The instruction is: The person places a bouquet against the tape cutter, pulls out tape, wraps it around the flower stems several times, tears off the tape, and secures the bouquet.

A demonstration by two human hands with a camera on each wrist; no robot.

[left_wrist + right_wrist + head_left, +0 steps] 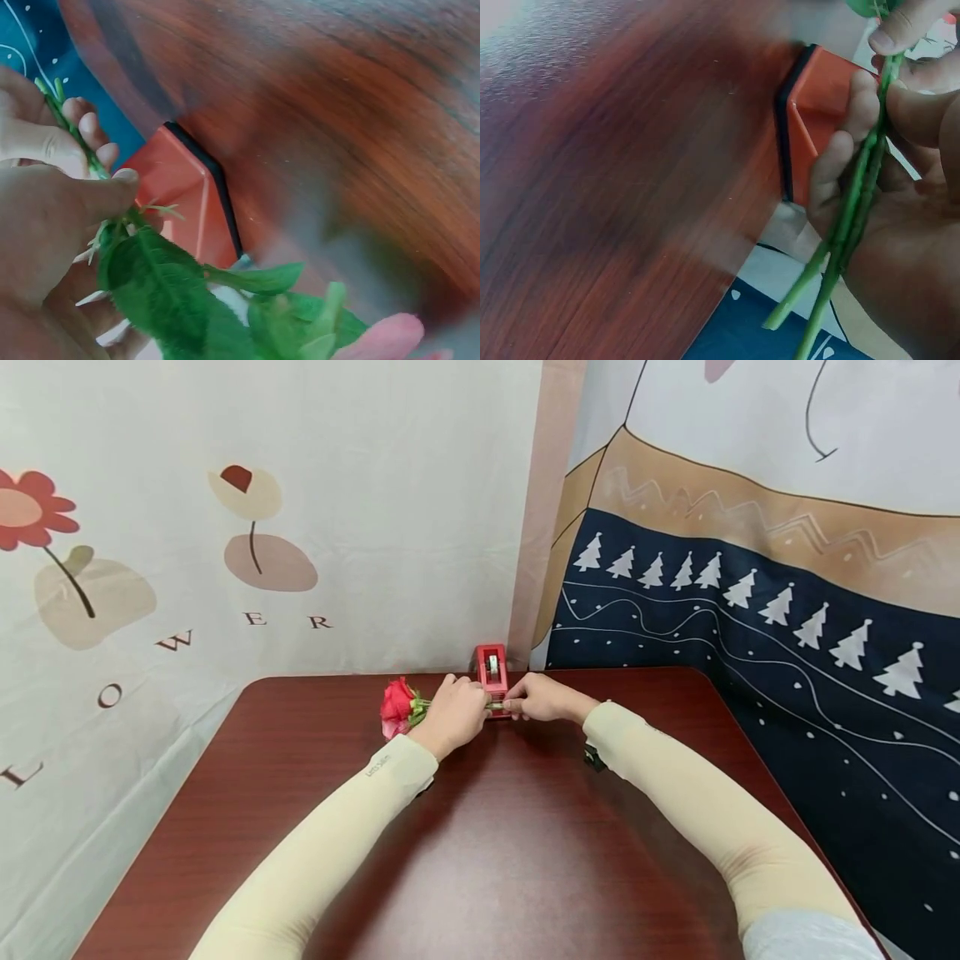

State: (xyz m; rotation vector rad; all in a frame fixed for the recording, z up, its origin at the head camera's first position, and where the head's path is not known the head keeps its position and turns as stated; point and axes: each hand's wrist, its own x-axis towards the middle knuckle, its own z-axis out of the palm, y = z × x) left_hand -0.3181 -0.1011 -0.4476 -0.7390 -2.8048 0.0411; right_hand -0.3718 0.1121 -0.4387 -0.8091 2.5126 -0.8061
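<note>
My left hand (454, 714) holds a small bunch of flowers by the stems, just below the leaves (161, 289). A red rose (396, 700) and a pink bloom (393, 728) stick out to its left. On the right, my right hand (546, 696) pinches the same green stems (860, 184) between thumb and fingers. Two cut stem ends hang past that hand in the right wrist view. Directly behind the hands stands a red tape dispenser (492, 662), its lower part partly hidden by the stems and fingers. Whether tape is on the stems, I cannot tell.
The dark reddish wooden table (480, 860) stretches toward me, with rounded far corners. A pale printed curtain (390, 527) hangs behind its far edge. Along the right side hangs a navy cloth (675, 610) with white trees.
</note>
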